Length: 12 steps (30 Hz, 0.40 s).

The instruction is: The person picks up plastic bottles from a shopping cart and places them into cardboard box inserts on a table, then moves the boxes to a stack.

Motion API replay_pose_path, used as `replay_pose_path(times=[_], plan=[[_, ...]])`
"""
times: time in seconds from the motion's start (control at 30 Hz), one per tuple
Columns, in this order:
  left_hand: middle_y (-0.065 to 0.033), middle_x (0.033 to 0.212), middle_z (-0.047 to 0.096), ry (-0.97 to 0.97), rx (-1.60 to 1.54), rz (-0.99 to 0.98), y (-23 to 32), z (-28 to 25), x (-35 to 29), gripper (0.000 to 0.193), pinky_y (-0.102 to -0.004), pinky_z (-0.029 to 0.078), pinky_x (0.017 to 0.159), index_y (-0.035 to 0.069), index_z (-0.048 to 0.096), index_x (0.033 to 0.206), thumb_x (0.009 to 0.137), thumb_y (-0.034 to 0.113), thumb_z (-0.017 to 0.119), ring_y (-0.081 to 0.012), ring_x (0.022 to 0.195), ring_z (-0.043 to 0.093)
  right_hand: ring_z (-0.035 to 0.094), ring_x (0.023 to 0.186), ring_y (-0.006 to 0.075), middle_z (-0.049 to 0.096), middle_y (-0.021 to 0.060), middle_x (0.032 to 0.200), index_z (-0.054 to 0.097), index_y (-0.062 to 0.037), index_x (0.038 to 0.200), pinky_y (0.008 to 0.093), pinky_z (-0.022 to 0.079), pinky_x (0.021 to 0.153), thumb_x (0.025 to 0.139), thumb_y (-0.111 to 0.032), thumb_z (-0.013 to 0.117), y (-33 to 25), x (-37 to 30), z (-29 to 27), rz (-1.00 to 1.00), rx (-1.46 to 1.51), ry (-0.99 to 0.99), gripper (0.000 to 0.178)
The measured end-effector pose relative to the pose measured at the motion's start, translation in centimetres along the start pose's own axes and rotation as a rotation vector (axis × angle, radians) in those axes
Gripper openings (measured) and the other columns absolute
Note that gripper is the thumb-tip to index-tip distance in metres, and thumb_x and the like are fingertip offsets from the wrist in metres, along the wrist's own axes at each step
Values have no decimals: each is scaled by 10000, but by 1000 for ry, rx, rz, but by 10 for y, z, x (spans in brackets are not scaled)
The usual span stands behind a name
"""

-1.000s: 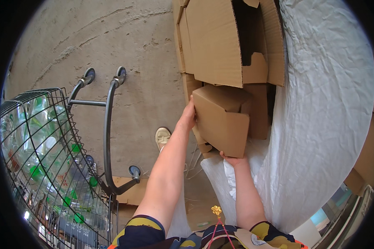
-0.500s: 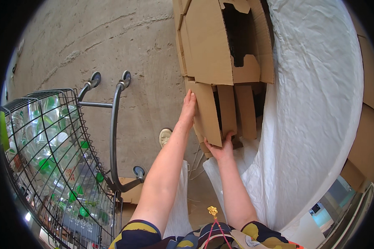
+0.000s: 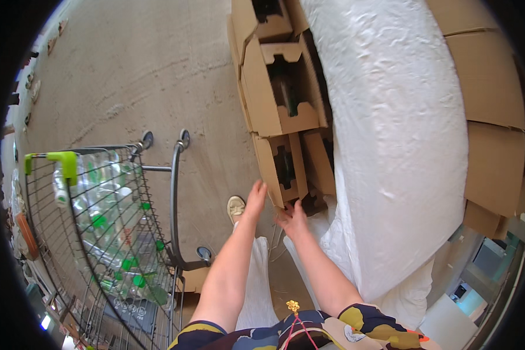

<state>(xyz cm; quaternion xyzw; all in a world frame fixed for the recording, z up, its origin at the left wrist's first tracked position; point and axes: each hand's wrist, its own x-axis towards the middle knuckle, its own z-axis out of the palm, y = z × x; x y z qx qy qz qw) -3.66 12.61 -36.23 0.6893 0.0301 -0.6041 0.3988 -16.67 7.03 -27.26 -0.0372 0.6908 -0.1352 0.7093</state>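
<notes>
A brown open-ended cardboard box (image 3: 273,156) stands just beyond my hands, at the near end of a row of similar boxes. My left hand (image 3: 256,200) is at its near left edge, fingers stretched and nothing in the grasp. Close to the box's near lower corner is my right hand (image 3: 293,219), its fingers spread; whether a fingertip still touches the cardboard I cannot tell. Another open cardboard box (image 3: 283,93) lies directly beyond, with cut-out flaps and a dark inside. Beside the near box, a brown cardboard panel (image 3: 319,160) leans at a slant.
A wire cart (image 3: 105,227) with clear, green-capped plastic bottles stands at my left. To the right runs a long bulky thing under white sheeting (image 3: 396,134), with more cardboard boxes (image 3: 490,116) behind it. My shoe (image 3: 235,207) is on the bare concrete floor (image 3: 157,81).
Both hands have come away from the sides of the near box, and the right fingers have loosened. The box now sits squarer against the row. The whole view has shifted.
</notes>
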Motion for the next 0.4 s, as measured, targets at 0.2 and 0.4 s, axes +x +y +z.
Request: replay_pose_path(times=[0.2,0.4], plan=[[-70,1149,655,-120,184,-62,-32,-16,-122,486,-294,486,701,63,543,1348,943,327,596,-168,924,617,534,1170,240,514,44,1384,463,-79,1408,446,532,878,1003,-301,558,16,-97,-21,94,-506,-240,471],[-103,1056,702,-130,285,-61,23,-41,-225,431,-308,512,816,8,597,1280,915,236,628,-167,906,649,623,995,151,651,53,1198,545,-41,1343,337,539,816,981,-284,575,-29,-187,-26,-46,-824,-409,437]])
